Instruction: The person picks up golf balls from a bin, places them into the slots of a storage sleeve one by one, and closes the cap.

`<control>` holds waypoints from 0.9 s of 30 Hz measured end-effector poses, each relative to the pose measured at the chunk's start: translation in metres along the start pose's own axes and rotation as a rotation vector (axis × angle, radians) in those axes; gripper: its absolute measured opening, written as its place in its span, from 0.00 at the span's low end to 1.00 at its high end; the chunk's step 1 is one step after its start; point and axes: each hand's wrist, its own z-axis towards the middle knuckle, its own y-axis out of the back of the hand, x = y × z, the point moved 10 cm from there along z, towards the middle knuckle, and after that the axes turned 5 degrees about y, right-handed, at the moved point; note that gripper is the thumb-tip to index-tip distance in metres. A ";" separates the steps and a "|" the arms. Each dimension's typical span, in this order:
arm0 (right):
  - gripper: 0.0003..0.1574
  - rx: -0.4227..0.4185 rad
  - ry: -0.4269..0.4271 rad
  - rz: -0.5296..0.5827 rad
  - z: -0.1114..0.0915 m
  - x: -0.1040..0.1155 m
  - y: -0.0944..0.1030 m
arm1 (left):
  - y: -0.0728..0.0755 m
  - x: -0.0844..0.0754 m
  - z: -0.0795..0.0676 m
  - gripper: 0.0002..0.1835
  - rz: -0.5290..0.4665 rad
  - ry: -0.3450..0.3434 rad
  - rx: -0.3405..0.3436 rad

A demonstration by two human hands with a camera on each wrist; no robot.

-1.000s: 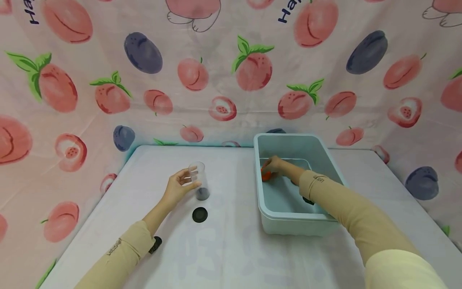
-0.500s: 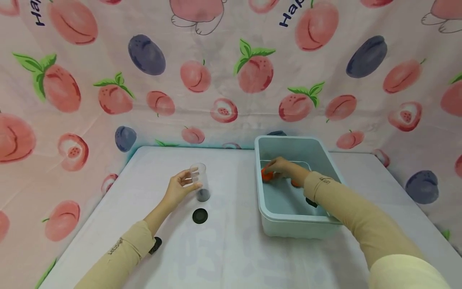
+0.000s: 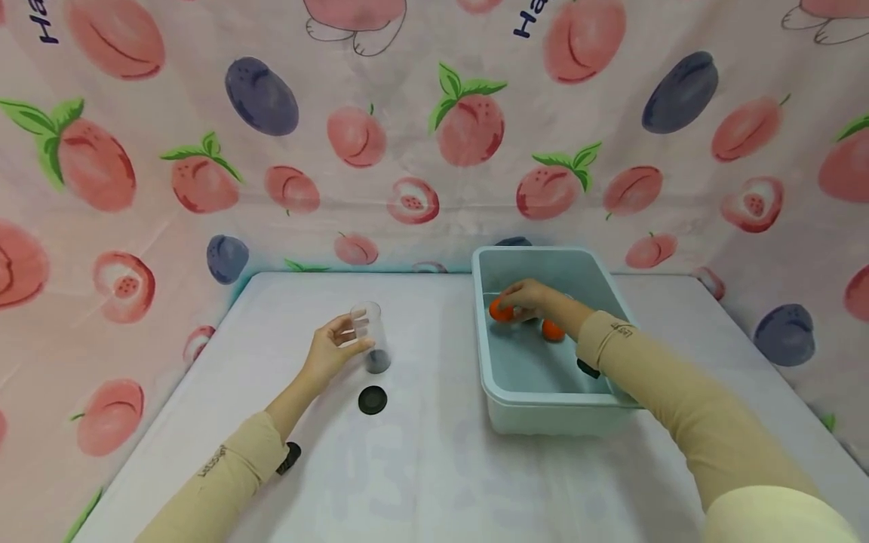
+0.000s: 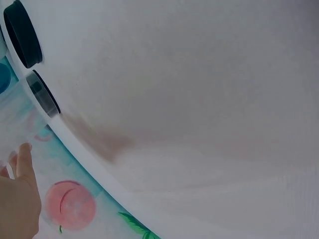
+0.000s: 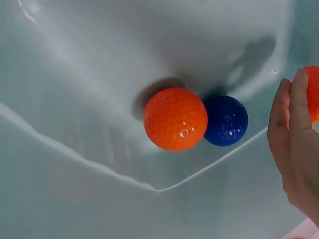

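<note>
In the head view my left hand point(image 3: 333, 348) holds a clear plastic cylinder point(image 3: 370, 329) upright on the white table, fingers behind it and thumb in front. Its dark base point(image 4: 44, 94) shows in the left wrist view. A round black lid point(image 3: 373, 400) lies flat just in front of the cylinder. Inside the pale blue bin, my right hand point(image 3: 529, 296) grips an orange golf ball point(image 3: 500, 309) with its fingertips, near the left wall. Another orange golf ball point(image 5: 175, 119) rests on the bin floor, touching a blue golf ball point(image 5: 226, 121).
The pale blue bin point(image 3: 543, 417) stands at the right of the table point(image 3: 434, 483), its high walls around my right hand. A fruit-patterned cloth point(image 3: 407, 151) hangs behind the table and along its sides. Black straps show at both wrists.
My right hand has risen a little within the bin with the orange golf ball, and the second orange ball shows more fully. The left hand keeps holding the cylinder in place.
</note>
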 end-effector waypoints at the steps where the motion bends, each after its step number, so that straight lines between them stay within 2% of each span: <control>1: 0.31 -0.003 0.005 0.017 -0.004 0.004 0.000 | 0.000 -0.001 0.001 0.30 -0.004 0.002 0.002; 5: 0.29 -0.010 0.020 0.054 -0.009 0.011 0.001 | -0.001 -0.004 0.003 0.30 -0.005 0.001 0.009; 11: 0.28 -0.018 0.031 0.084 -0.012 0.015 0.007 | -0.001 -0.011 0.003 0.30 0.033 -0.047 -0.023; 17: 0.30 -0.026 0.034 0.045 -0.020 0.019 0.011 | -0.003 -0.016 0.000 0.30 0.042 -0.052 -0.064; 27: 0.29 -0.031 0.042 0.055 -0.029 0.024 0.012 | -0.020 -0.030 0.008 0.31 0.091 -0.055 -0.045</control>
